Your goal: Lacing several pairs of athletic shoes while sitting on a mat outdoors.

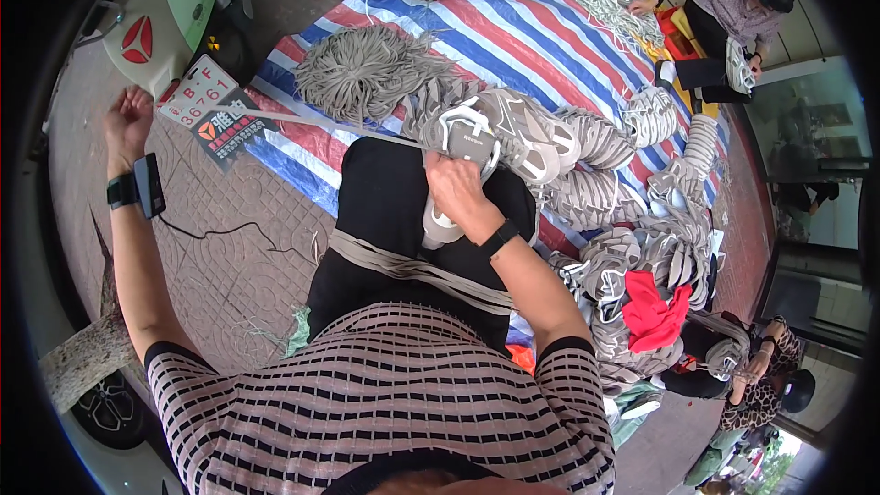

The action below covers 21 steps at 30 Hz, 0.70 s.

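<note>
A grey-beige sneaker (469, 139) with a white-edged collar rests on my lap, its toe toward me. My right hand (456, 188) is closed on its front, over the lacing, and hides part of it. A flat pale shoelace (321, 124) runs taut from the sneaker out to the left. My left hand (128, 119) is raised far out at that side, fingers curled, in line with the lace; the lace's very end is hard to make out. A bundle of similar laces (412, 268) lies across my thighs.
Past my knees, a striped tarp (307, 160) bears a heap of laces (367, 69) and rows of nested grey shoes (587, 142). A red cloth (654, 312) lies on shoes at right. Two people (733, 18) work at the right. A scooter (156, 27) stands at far left.
</note>
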Available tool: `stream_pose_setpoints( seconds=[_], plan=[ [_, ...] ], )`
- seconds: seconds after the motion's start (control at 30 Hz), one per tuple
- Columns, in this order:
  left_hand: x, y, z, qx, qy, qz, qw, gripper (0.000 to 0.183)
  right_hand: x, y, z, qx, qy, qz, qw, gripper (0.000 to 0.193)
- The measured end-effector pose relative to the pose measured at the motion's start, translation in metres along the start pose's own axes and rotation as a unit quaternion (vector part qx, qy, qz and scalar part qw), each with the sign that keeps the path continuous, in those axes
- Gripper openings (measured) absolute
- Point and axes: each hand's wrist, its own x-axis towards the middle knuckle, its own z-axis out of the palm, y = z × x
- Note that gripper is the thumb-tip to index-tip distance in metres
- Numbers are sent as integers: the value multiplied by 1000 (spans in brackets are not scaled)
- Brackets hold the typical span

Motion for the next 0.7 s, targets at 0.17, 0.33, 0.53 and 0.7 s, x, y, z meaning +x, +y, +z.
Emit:
stream_pose_setpoints(
  seconds=[0.17, 0.33, 0.53, 0.7],
  plan=[
    [26, 1, -88, -93, 41, -98, 990, 21, -33, 0, -34, 155, -126, -23, 980, 38],
    [36, -26, -137, 22, 185, -67, 980, 18, -86, 8, -96, 535, -222, -106, 808, 36],
    [22, -82, -166, 136, 307, 17, 942, 16, -193, 65, -131, 778, 218, 135, 574, 24],
    [-31, -168, -78, 369, 101, 141, 913, 14, -263, 122, -116, 857, 399, 56, 322, 20]
  ],
)
